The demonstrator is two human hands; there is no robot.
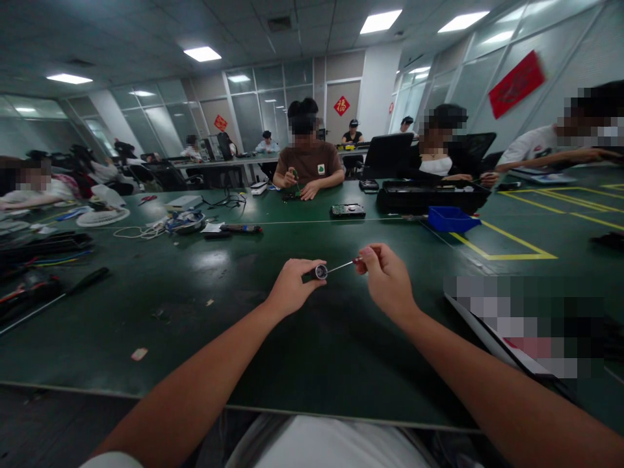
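Over the middle of the green table, my left hand grips a small round part with a pale rim and a dark inside; its kind I cannot make out. My right hand is closed around the reddish handle of a thin screwdriver. The metal shaft points left, and its tip is at the rim or opening of the round part. Whether the tip touches anything inside is too small to tell.
A long screwdriver lies at the left. Ahead are a power-tool-like stick, coiled cables, a circuit-board device and a blue bin. A blurred-out flat item lies right. A co-worker sits opposite.
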